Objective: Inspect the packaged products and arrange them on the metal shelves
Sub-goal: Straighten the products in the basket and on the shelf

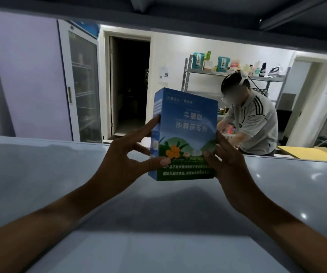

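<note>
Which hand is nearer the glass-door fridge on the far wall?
Left. The left hand grips the blue box on the side facing the glass-door fridge; the right hand holds the box's opposite edge, farther from it.

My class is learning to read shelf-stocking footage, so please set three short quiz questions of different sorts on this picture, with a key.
1. True or false: the blue box is held by one hand only.
2. Multiple choice: the box stands A) upright over the grey shelf, B) flat on its face, C) inside the glass-door fridge.
3. Fill in: the flower printed low on the box front is ____ in colour.

Key
1. False: the left hand pinches its left edge and the right hand grips its right side.
2. A.
3. Orange.
</note>
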